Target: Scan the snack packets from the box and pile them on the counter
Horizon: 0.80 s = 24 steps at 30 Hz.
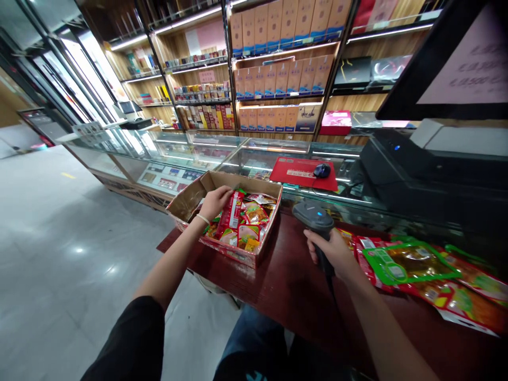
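My left hand (pixel 215 202) reaches into an open cardboard box (pixel 233 256) and pinches the top end of a long red snack packet (pixel 230 218). Its printed label side faces up. Several other snack packets (pixel 254 212), red, green and yellow, lie loosely around it in the box. To the right of the box, my right hand (pixel 337 250) is wrapped around the handle of a black barcode scanner (pixel 313 214). A blue light glows on the scanner's top, and its head points toward the box. The cable hangs below my hand.
A pile of snack packets (pixel 413 263) lies at the right on the dark red tabletop (pixel 278 286). Behind are a glass counter (pixel 238 151), a red mat (pixel 283 172) with a mouse (pixel 321 170), and a black printer-like machine (pixel 397 174). A monitor (pixel 400 100) overhangs the upper right.
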Motion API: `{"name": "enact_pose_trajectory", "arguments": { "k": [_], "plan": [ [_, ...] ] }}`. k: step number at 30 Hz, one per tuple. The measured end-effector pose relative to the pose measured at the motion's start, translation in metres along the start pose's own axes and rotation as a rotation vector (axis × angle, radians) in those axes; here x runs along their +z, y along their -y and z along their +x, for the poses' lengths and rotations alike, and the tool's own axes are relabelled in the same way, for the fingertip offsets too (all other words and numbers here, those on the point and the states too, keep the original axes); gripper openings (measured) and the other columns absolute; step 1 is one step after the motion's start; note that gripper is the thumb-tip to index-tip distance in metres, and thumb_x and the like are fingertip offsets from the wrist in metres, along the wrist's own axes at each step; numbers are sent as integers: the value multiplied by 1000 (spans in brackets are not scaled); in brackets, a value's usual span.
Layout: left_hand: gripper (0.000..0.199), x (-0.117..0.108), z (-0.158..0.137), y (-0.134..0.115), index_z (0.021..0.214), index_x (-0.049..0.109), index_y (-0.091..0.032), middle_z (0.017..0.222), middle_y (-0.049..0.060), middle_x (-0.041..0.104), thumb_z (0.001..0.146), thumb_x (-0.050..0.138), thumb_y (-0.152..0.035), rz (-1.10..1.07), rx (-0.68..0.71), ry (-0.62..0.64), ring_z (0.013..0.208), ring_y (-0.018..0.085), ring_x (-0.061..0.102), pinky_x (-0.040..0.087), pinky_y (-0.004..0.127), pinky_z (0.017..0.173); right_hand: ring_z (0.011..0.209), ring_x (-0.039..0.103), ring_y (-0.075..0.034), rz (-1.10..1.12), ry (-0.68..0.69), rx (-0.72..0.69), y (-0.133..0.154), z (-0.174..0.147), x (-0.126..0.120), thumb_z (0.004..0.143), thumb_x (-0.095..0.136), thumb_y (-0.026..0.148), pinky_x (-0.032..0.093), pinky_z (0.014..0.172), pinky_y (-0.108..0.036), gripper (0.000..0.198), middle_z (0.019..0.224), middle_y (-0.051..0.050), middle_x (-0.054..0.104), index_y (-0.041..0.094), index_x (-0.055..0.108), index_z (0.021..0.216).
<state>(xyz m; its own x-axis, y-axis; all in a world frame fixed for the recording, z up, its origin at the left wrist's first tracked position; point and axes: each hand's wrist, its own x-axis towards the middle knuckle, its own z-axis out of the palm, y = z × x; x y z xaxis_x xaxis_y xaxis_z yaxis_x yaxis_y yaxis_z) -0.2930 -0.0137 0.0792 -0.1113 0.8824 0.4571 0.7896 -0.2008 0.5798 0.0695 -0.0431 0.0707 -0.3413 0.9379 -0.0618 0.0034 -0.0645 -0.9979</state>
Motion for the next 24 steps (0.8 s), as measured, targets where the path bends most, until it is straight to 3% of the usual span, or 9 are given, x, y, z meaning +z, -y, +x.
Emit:
{"name": "enact_pose_trajectory", "arguments": {
  "k": [6,9,12,17,24],
  "plan": [
    [18,0,19,-32,84,57,-20,65,-2,56,89,51,-37,-353,-318,-206,56,13,52,46,25,58,34,48,-10,25,-20,27,0,-2,-2,73,74,51,39,33,-22,40,50,5,52,21,48,69],
    [15,6,23,-65,88,53,-21,63,-4,52,91,47,-35,-693,-436,-292,49,11,50,48,26,54,34,48,-10,46,-31,21,-2,-6,-10,74,74,50,39,33,-22,40,50,5,52,21,48,68],
    [13,23,20,-104,88,49,-21,62,-5,51,92,46,-33,-968,-529,-281,47,9,50,50,25,56,35,47,-10,98,-72,-17,-4,-13,-26,74,74,49,39,34,-22,38,51,6,53,21,50,72],
    [17,73,7,-163,90,44,-23,63,-7,53,90,51,-39,-1251,-617,-141,50,8,55,52,26,62,35,47,-9,133,-179,-62,-4,-37,-64,75,74,50,39,34,-21,37,52,7,54,21,51,78],
    [20,175,-44,-224,97,44,-28,91,-2,64,91,48,-46,-1516,-625,-68,72,12,66,52,32,73,34,45,-8,157,-368,-108,-25,-90,-110,75,73,51,37,34,-20,38,51,7,53,21,49,75]
  ]
}}
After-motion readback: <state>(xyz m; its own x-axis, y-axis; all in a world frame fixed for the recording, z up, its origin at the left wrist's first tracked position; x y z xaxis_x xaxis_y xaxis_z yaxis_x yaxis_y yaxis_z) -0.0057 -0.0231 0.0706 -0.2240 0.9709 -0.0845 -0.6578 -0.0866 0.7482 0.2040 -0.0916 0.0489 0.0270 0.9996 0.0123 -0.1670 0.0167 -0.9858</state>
